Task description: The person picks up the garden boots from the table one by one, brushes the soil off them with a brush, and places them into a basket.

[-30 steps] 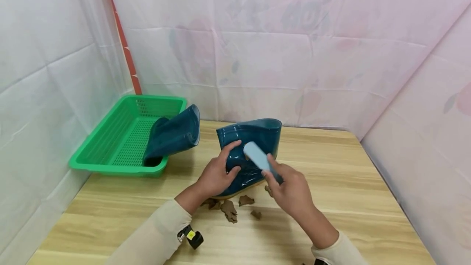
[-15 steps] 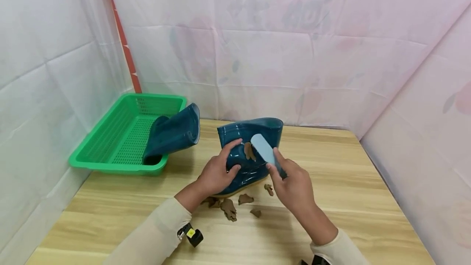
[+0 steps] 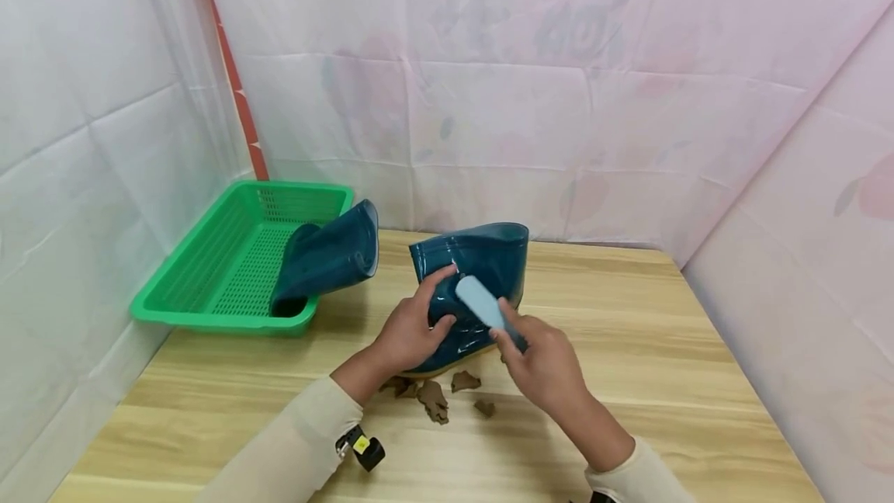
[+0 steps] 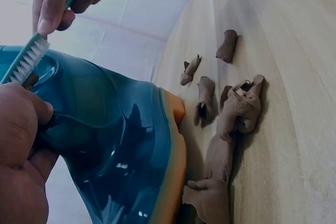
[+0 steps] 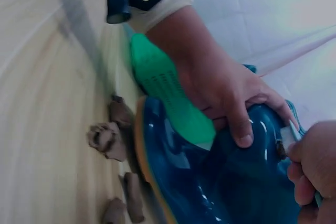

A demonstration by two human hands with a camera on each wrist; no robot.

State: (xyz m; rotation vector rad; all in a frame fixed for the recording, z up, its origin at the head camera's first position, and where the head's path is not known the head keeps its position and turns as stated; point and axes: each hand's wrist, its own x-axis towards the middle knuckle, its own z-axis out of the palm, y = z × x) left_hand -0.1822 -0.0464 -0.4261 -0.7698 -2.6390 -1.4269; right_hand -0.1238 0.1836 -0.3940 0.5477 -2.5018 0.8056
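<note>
A glossy dark-blue rain boot (image 3: 499, 254) with a tan sole stands on the wooden table. My left hand (image 3: 412, 328) grips its shaft, thumb and index finger spread across the front. In my right hand (image 3: 548, 359) is a light-blue scrubbing brush (image 3: 478, 301), pinched by the handle. Its white bristles (image 4: 30, 59) face the boot's shaft, right above the left hand. A small brown lump (image 4: 30, 81) sticks to the boot at the bristles; in the head view the brush hides it.
Several soft brown clay-like pieces (image 3: 434, 400) lie on the table in front of the boot. At the left, a green plastic basket (image 3: 209, 319) holds a second blue boot (image 3: 328, 254), whose top leans over the right rim. White sheeting (image 3: 489, 115) encloses the table's back and sides.
The brush moved up and right, baring the brown lump on the boot, then came back down and left over it. The left hand keeps its place; the boot shifts slightly.
</note>
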